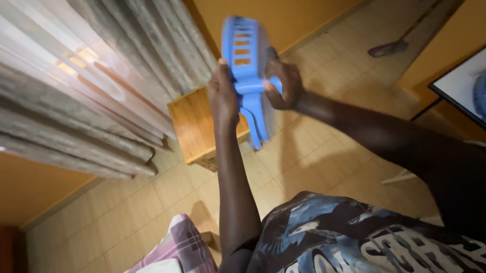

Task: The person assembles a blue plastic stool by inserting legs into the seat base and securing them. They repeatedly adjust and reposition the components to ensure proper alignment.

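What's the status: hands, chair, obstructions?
Left hand and right hand both gripping blue plastic chair, lifted off floor. Wooden side table and curtain close behind.

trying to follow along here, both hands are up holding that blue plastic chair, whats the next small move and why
Probably lower it, legs first, onto the tiled floor. The blue plastic chair is airborne, gripped by the left hand and right hand, its legs pointing down beside the wooden table.
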